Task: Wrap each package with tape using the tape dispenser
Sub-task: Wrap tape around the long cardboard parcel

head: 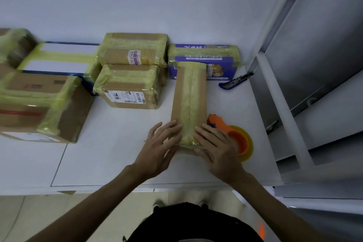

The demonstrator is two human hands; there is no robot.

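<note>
A long narrow cardboard package (pixel 189 100) lies lengthwise on the white table (pixel 110 153), with a wide band of yellowish tape down its top. My left hand (pixel 160 147) rests with straight fingers on the package's near left corner. My right hand (pixel 216 148) presses flat on the near right corner, over the tape's end. The orange tape dispenser (pixel 235 137) with its yellowish roll lies on the table just right of the package, partly under my right hand.
Several taped packages stand behind and to the left: a big brown box (pixel 39 108), a white flat box (pixel 62 59), two stacked brown boxes (pixel 129 84) and a purple box (pixel 204 59). A blue utility knife (pixel 234 81) lies far right. A white metal frame (pixel 282 92) borders the table's right.
</note>
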